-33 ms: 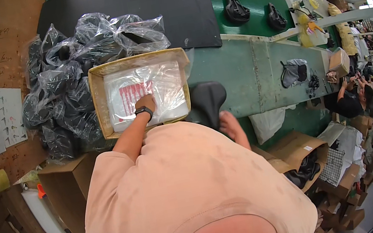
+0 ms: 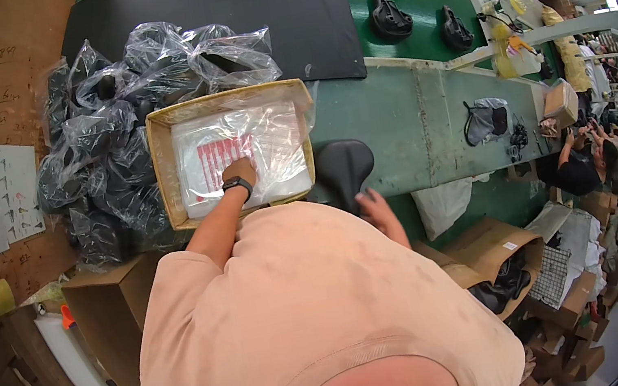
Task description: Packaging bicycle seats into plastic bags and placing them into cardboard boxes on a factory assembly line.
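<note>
A cardboard box (image 2: 166,168) in front of me holds a stack of clear plastic bags (image 2: 280,144) with red print. My left hand (image 2: 242,171), with a dark watch on its wrist, rests on the top bag with its fingers curled; the fingertips are hard to see. To the right of the box, a black bicycle saddle (image 2: 345,163) lies at the near edge of the green table. My right hand (image 2: 380,209) is closed at the narrow nose of this saddle. My body partly hides the nose.
Black saddles in clear plastic (image 2: 106,146) are heaped left of and behind the box. Two saddles (image 2: 391,15) lie on the far green surface, past a black mat (image 2: 227,9). An open carton with black items (image 2: 507,282) stands at my right. Another carton (image 2: 111,311) stands at my left.
My right hand has shifted slightly left and up against the saddle's nose, and the saddle has moved a little. My left hand stays on the bags.
</note>
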`<state>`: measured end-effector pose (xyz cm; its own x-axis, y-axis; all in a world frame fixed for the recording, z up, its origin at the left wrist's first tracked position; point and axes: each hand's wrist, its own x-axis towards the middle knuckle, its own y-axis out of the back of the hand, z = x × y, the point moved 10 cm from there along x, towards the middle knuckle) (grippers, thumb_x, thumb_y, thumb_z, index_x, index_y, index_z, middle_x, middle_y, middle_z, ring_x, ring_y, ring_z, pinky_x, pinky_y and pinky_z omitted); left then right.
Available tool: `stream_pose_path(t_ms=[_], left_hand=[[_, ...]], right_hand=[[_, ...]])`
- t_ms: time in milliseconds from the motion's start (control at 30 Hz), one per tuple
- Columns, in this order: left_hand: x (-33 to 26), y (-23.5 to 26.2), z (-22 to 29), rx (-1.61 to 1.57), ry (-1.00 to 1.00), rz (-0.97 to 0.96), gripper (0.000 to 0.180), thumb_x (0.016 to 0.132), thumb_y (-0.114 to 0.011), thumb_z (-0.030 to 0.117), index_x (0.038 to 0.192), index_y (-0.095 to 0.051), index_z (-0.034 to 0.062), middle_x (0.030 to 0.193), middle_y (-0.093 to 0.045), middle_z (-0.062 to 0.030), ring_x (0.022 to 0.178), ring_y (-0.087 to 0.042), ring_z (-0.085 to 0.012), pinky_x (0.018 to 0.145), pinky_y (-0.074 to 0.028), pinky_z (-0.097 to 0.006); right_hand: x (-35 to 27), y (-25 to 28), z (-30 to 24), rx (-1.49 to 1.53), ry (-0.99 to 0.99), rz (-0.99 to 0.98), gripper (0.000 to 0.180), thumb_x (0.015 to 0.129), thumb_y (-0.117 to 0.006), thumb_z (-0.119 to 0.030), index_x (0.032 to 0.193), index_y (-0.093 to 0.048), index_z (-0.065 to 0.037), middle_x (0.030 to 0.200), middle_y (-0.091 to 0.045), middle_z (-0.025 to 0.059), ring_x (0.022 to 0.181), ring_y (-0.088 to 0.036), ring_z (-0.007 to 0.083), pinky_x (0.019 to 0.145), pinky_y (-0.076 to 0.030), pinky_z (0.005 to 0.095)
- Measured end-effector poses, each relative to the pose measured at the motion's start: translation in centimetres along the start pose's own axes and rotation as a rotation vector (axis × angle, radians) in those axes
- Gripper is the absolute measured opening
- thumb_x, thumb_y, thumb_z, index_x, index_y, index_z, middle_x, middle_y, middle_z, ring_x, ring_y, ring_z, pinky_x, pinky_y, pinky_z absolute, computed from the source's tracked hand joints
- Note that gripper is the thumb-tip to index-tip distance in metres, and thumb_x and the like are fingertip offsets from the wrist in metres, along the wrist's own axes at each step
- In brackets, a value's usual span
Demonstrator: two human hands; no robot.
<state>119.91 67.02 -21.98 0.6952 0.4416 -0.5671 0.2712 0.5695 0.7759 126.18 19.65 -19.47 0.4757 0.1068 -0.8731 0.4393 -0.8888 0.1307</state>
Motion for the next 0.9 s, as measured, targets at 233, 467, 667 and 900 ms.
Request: stream_pose_path(t_ms=[233,467,667,900], left_hand=[[-3.0,0.8,0.8,0.028,0.145,-0.069,0.106,0.071,-0.095,0.050,0.150,-0.043,0.0023,0.144,-0.059,-0.0259,0.125,-0.067,-0.0450,0.101,-0.059,-0.050],[-0.8,-1.5,-2.4,-0.015,0.129,-0.111,0.034,0.097,-0.058,0.017,0.119,-0.078,0.0007,0.125,-0.074,-0.0271,0.118,-0.073,-0.0422,0.099,-0.060,-0.048],[-3.9,10.2,-1.2,-0.095,0.144,0.502,0.033,0.102,-0.058,0.024,0.115,-0.074,-0.0010,0.114,-0.076,-0.0239,0.105,-0.075,-0.0429,0.091,-0.060,-0.050],[-4.1,9.7,-6.5,-1.494,0.110,0.162,0.081,0.094,-0.083,0.041,0.150,-0.045,-0.0050,0.142,-0.059,-0.0241,0.129,-0.061,-0.0283,0.100,-0.054,-0.044]], right_hand=[[0.4,-1.6,-1.6,-0.581,0.459,0.513,0.115,0.071,-0.094,-0.034,0.157,-0.027,0.001,0.139,-0.062,0.0351,0.125,-0.063,0.0520,0.102,-0.053,0.0553],[-0.3,-1.0,-5.3,-0.649,0.485,0.424,0.120,0.069,-0.095,-0.034,0.160,-0.025,0.000,0.129,-0.068,0.0345,0.117,-0.067,0.0521,0.100,-0.055,0.0552],[-0.1,2.9,-2.3,-0.719,0.523,0.407,0.114,0.066,-0.097,-0.036,0.155,-0.035,-0.001,0.132,-0.067,0.0334,0.122,-0.066,0.0506,0.102,-0.054,0.0535],[1.0,4.8,3.1,-0.639,0.475,0.400,0.103,0.065,-0.097,-0.037,0.145,-0.043,-0.001,0.130,-0.068,0.0320,0.121,-0.067,0.0497,0.100,-0.055,0.0533]])
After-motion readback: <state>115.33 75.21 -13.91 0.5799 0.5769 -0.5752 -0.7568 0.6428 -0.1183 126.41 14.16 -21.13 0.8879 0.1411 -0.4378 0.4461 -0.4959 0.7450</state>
